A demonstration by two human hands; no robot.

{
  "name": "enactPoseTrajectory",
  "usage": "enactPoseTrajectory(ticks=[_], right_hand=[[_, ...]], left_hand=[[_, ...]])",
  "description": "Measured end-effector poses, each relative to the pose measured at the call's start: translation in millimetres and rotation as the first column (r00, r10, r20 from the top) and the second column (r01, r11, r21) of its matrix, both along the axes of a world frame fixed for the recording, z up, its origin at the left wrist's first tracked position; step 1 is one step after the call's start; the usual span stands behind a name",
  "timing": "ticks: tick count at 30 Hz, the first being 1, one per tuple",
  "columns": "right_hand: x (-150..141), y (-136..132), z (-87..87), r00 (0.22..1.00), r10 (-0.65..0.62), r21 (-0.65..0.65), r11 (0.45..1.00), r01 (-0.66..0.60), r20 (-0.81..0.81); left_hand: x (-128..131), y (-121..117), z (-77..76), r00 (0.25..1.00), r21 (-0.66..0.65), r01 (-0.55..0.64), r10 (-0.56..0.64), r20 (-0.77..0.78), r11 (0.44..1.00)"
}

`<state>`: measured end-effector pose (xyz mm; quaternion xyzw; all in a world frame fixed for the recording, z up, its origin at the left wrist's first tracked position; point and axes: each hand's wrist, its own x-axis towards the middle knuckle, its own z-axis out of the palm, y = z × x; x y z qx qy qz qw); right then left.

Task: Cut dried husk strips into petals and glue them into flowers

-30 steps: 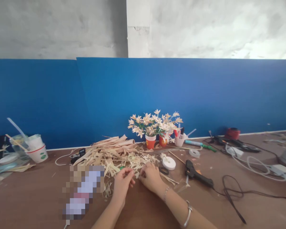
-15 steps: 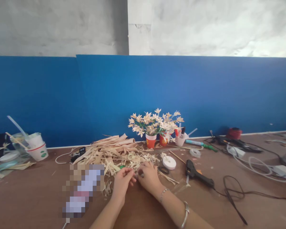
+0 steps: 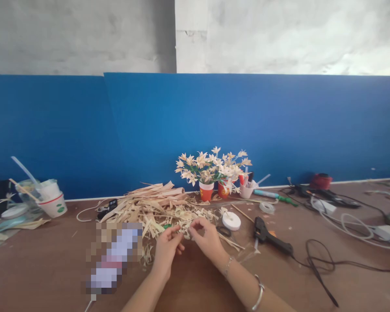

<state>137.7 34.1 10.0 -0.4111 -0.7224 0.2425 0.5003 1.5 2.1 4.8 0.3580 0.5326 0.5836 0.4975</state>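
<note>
My left hand (image 3: 167, 250) is closed in a pinch at the front edge of a heap of dry, pale husk strips (image 3: 149, 203). Just to its right, my right hand (image 3: 208, 242) also pinches, thumb against forefinger, with a bracelet and a bangle on that arm. A small gap separates the two sets of fingertips. Whatever they hold is too small to make out. Behind the right hand lie a white round spool (image 3: 231, 221) and a dark ring-shaped item (image 3: 223, 232), possibly scissor handles.
Husk flowers (image 3: 211, 167) stand in red paper cups (image 3: 206, 192) at the back. A black glue gun (image 3: 269, 236) with its cord lies right, near a tape roll (image 3: 267, 208). A blurred-out object (image 3: 115, 260) lies left. White cup (image 3: 53, 206) far left; blue partition (image 3: 143, 130) behind.
My right hand has drawn slightly away from the left, opening a gap between the fingertips, and its fingers have turned into a thumb-and-forefinger pinch. The left hand has barely moved.
</note>
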Motion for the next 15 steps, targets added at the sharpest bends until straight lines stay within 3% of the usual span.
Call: enactPoseTrajectory(ticks=[5, 15], right_hand=[[-2.6, -5.7, 6.9, 0.998, 0.015, 0.121, 0.992, -0.022, 0.059], [-4.0, -5.5, 7.0, 0.999, 0.028, 0.145, 0.989, -0.034, 0.047]], left_hand=[[1.1, -0.7, 0.0, 1.000, -0.030, 0.011, -0.011, -0.012, 1.000], [4.4, -5.0, 5.8, 0.999, -0.058, 0.031, -0.033, -0.035, 0.998]])
